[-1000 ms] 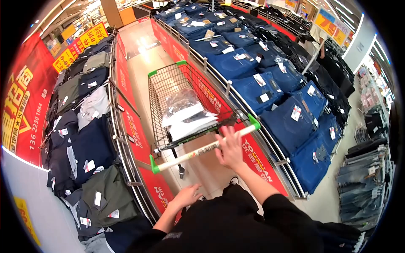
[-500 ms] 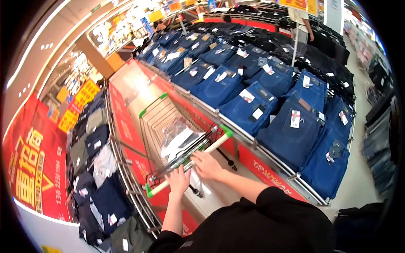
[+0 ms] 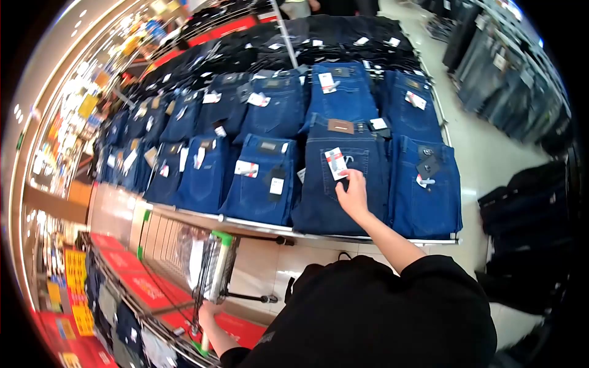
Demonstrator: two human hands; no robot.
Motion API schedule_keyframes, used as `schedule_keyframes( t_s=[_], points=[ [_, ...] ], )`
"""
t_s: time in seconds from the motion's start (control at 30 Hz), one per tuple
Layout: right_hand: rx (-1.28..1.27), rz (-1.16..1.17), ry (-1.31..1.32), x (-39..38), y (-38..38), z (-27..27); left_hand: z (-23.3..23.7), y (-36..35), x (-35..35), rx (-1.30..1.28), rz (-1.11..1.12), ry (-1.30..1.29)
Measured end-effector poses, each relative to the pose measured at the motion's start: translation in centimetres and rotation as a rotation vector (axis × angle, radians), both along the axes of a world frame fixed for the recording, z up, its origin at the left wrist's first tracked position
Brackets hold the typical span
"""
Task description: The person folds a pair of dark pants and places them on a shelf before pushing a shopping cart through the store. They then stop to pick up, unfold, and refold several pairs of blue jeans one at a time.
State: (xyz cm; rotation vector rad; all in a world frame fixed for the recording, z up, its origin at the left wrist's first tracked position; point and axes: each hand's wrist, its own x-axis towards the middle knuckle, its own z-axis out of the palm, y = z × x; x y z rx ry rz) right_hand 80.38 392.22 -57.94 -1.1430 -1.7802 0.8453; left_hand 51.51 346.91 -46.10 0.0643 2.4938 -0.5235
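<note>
My right hand (image 3: 353, 191) is over a folded pair of dark blue jeans (image 3: 319, 205), its thumb and fingers curled at the lower edge of a white and red tag (image 3: 335, 164). Whether the fingertips pinch the tag is hard to make out. My left hand (image 3: 208, 311) is wrapped round the pale handle (image 3: 219, 270) of a shopping cart (image 3: 161, 242), near its lower green end. A clear plastic-wrapped item (image 3: 191, 251) lies in the cart. Lighter blue jeans (image 3: 426, 196) with a dark tag lie right of my right hand.
Metal rails (image 3: 399, 239) edge the jeans table. Stacks of black clothing (image 3: 337, 37) lie farther back, with part of a person (image 3: 296, 8) behind. Hanging clothes (image 3: 509, 73) line the right. Red panels (image 3: 138, 279) and another clothing table (image 3: 126, 328) are at lower left.
The view has turned right toward the jeans. My right hand has left the cart handle and reached to the tag, while my left hand has stayed on the handle.
</note>
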Motion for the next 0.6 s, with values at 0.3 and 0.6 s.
schedule_keyframes(
  t_s=[0.3, 0.6],
  points=[
    [-0.281, -0.092, -0.320, -2.5, 3.8, 1.0, 3.4, 25.1, -3.6, 1.017, -0.578, -0.239],
    [-0.890, -0.183, 0.861, -0.7, 7.9, 7.4, -5.9, 36.0, 1.1, 1.046, -0.964, -0.761]
  ],
)
